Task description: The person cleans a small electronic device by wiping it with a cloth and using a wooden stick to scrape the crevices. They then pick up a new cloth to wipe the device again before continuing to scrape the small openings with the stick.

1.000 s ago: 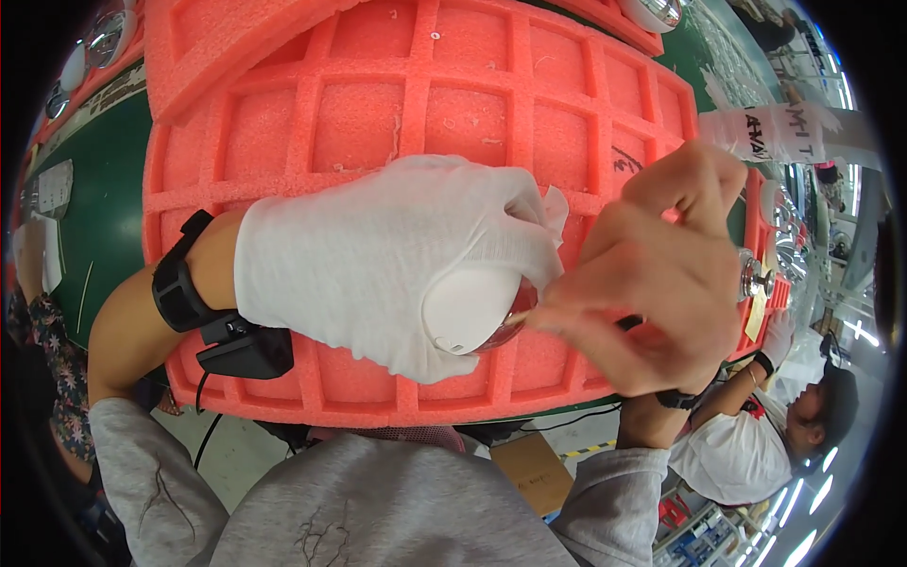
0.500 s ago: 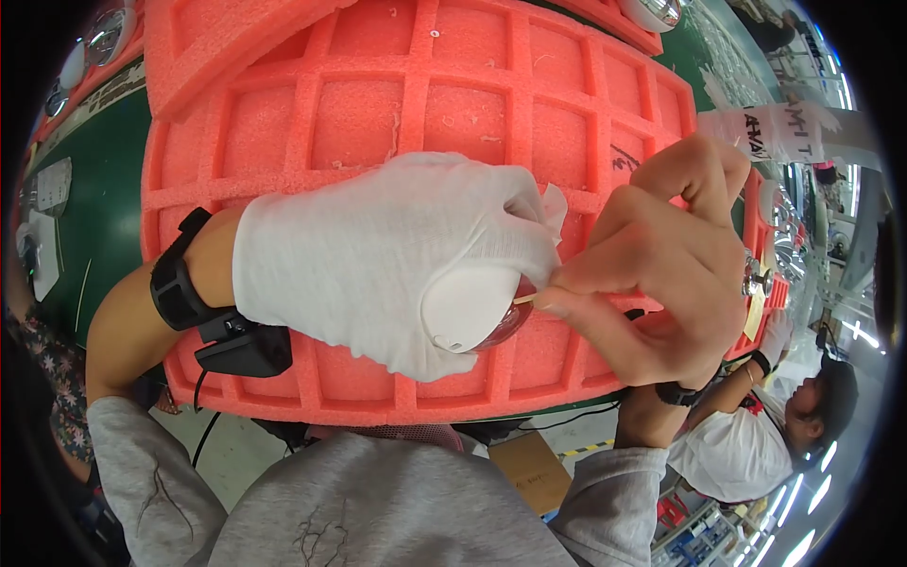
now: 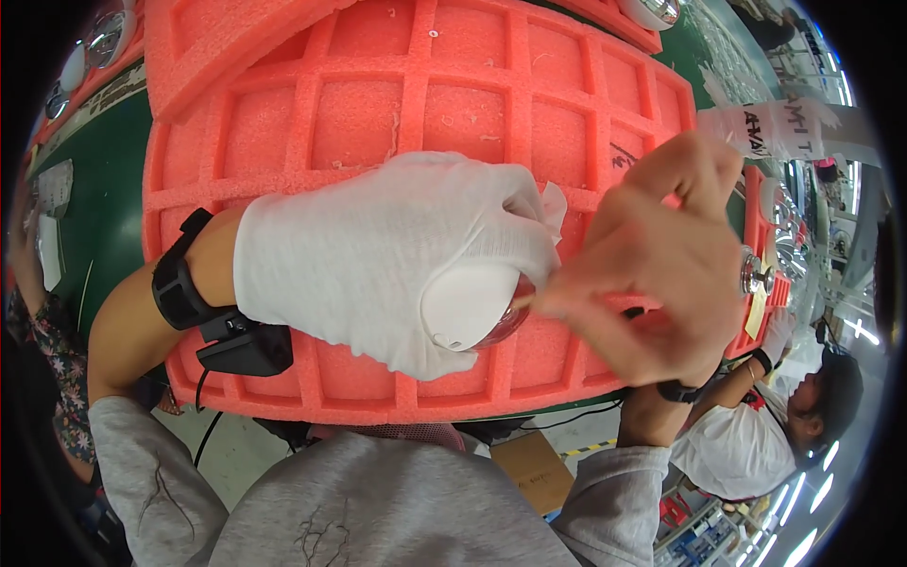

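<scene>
My left hand [image 3: 397, 260], in a white glove, is wrapped round a smooth white rounded housing [image 3: 468, 298] with a clear dome [image 3: 511, 327] on its right side. Bare and partly blurred, my right hand [image 3: 666, 274] is closed in a pinch at the dome's edge. A thin pale stick [image 3: 523, 301] shows between its fingertips and the housing; most of it is hidden. Both hands are above a red foam tray [image 3: 413, 113] divided into square compartments. A black device [image 3: 244, 348] is strapped to my left wrist.
Another red foam piece [image 3: 203, 57] overlaps the tray at the far left. The green table [image 3: 99, 217] extends leftward. A co-worker in a white shirt [image 3: 732, 455] is at right; a floral sleeve [image 3: 64, 378] shows at left. A cardboard box [image 3: 534, 470] lies below the table edge.
My right hand has shifted slightly and is more blurred, its fingertips still at the dome's edge. The left hand and housing hold their place. At far left, the other person's arm has moved.
</scene>
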Motion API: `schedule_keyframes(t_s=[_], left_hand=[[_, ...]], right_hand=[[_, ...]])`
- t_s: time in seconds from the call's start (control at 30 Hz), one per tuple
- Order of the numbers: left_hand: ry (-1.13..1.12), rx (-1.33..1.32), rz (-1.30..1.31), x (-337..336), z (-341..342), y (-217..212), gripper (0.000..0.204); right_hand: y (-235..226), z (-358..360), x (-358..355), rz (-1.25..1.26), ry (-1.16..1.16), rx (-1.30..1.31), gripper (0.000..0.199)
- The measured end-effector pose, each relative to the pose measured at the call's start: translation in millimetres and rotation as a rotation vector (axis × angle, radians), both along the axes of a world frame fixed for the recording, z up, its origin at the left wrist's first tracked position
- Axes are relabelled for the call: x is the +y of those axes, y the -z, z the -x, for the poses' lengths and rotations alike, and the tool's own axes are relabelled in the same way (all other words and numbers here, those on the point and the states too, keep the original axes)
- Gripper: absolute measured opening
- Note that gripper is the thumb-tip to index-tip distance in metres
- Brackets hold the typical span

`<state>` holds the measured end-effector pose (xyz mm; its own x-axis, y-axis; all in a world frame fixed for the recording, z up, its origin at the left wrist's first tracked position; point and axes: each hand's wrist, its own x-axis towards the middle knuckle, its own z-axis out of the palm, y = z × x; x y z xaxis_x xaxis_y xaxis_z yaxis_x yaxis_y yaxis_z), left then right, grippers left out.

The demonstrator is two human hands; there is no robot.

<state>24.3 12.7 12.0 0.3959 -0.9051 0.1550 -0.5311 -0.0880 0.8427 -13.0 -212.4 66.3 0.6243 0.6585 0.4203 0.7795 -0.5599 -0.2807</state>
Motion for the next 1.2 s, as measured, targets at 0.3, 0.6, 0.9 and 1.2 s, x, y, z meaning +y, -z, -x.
schedule_keyframes(t_s=[0.3,0.6,0.9,1.2], left_hand=[[-0.020,-0.028,0.029,0.1,1.0,4.8,0.045],[-0.011,-0.011,0.053,-0.7,1.8,5.4,0.045],[-0.019,0.017,0.003,1.0,1.1,2.0,0.047],[-0.002,-0.030,0.029,2.4,0.6,2.5,0.049]], right_hand=[[-2.3,-4.4,-0.8,-0.028,-0.046,0.025,0.029],[1.6,-5.3,-1.5,-0.060,-0.033,0.035,0.026],[-0.2,-2.8,0.3,-0.033,0.008,0.000,0.027],[2.2,-0.8,0.8,-0.038,-0.007,-0.003,0.029]])
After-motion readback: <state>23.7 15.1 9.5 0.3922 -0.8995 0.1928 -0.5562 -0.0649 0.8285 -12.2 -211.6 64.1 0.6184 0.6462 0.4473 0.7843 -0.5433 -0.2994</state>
